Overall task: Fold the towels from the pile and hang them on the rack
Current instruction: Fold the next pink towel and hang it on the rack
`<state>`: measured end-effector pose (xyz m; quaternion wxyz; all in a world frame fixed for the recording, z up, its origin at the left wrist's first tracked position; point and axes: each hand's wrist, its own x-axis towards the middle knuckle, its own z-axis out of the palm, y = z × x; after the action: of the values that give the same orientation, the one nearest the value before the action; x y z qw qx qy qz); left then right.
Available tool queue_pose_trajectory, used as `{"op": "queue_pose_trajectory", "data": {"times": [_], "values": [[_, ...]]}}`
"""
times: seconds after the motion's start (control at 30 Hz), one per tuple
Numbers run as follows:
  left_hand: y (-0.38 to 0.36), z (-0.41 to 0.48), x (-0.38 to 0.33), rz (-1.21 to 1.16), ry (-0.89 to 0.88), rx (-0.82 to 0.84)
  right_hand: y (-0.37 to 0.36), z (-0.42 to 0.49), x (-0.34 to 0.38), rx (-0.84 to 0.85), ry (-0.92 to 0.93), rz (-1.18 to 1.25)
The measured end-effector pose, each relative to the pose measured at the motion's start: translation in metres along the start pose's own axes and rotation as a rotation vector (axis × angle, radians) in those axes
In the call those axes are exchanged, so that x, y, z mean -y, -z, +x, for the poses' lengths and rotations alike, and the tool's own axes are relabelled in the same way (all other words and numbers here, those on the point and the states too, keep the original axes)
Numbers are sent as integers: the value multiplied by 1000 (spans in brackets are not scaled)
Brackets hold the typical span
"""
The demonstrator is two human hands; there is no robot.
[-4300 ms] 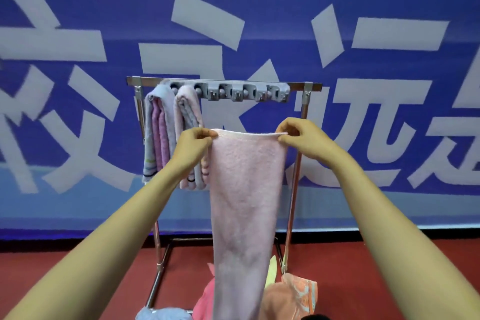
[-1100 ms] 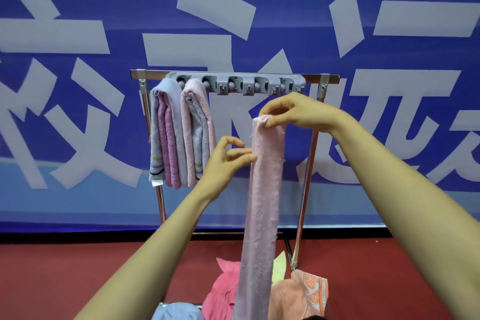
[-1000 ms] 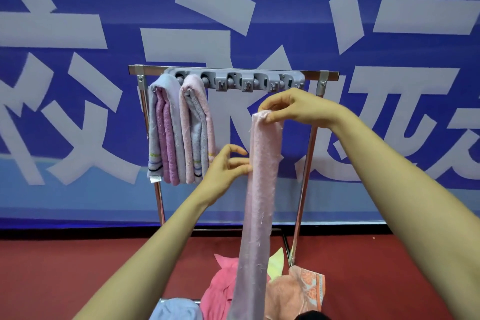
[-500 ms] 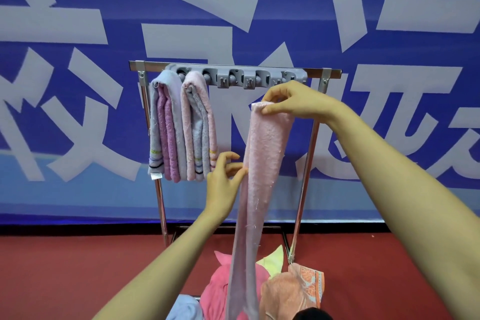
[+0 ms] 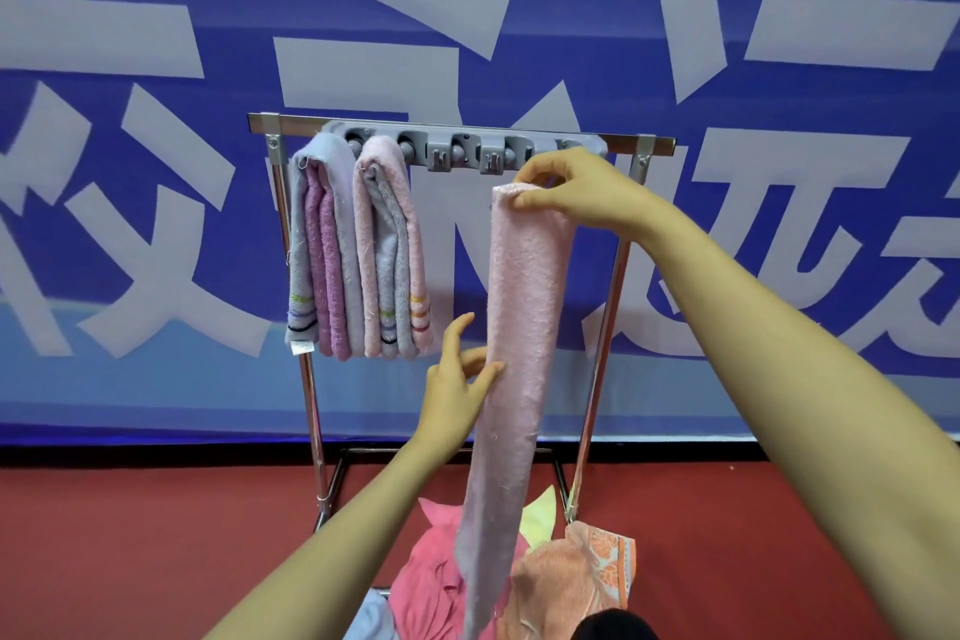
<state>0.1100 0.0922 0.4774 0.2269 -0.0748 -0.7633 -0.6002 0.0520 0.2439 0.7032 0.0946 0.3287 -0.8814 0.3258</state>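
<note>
Long folded pink towel (image 5: 519, 317) held up in front of the rack (image 5: 291, 122).
The right hand (image 5: 576, 192) pinches the towel's top end just below the grey clip strip (image 5: 467, 151) and hides the strip's right part. The left hand (image 5: 457, 379) lays near-straight fingers on the towel's left edge midway down. The towel's lower end is cut off at the near edge, covering part of the pile (image 5: 566, 582). Two hung towel bundles (image 5: 358, 250) are at far left.
</note>
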Motion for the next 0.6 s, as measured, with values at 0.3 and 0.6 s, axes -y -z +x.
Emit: {"op": "queue_pose_trajectory", "data": {"times": [0.3, 0.6], "values": [[-3, 8, 41, -7, 231, 267, 13, -4, 2, -27, 6, -38], [-9, 7, 61, 47, 261, 413, 18, -5, -3, -30, -29, -30]]}}
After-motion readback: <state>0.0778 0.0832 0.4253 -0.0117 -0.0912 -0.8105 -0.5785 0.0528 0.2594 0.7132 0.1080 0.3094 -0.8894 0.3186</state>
